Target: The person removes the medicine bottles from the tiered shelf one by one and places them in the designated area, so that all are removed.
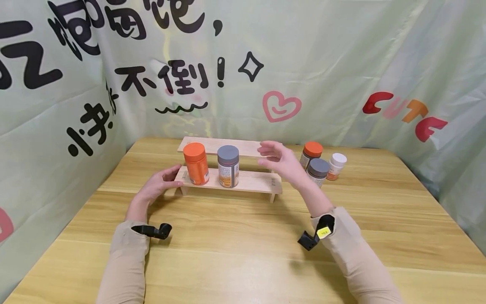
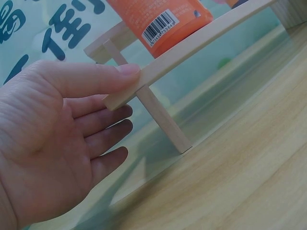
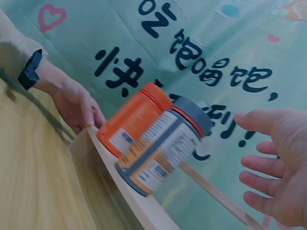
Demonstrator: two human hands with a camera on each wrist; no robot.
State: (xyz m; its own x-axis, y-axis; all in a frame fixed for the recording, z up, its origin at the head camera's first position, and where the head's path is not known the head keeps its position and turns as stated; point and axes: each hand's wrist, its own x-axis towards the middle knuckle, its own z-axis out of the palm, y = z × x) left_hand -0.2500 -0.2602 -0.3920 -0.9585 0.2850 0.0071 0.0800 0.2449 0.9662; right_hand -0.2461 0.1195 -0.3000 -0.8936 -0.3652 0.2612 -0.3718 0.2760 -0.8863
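Observation:
My left hand point(image 1: 157, 184) grips the left end of a low wooden shelf point(image 1: 258, 182), its thumb along the front edge and its fingers behind and below the end, as the left wrist view shows. On that shelf stand an orange jar point(image 1: 196, 166) with an orange lid, nearer the left hand, and a grey-lidded jar point(image 1: 228, 169) with a printed label to its right. My right hand point(image 1: 281, 162) hovers over the shelf's right end, fingers spread and holding nothing. In the right wrist view it is apart from the grey-lidded jar point(image 3: 160, 148).
A second wooden board point(image 1: 228, 145) stands behind the front shelf. Right of the right forearm are an orange-lidded jar point(image 1: 313, 150), another grey-lidded jar point(image 1: 318, 169), partly hidden by the arm, and a small white-capped bottle point(image 1: 336, 166). A printed curtain point(image 1: 326, 63) hangs behind the table point(image 1: 235, 253).

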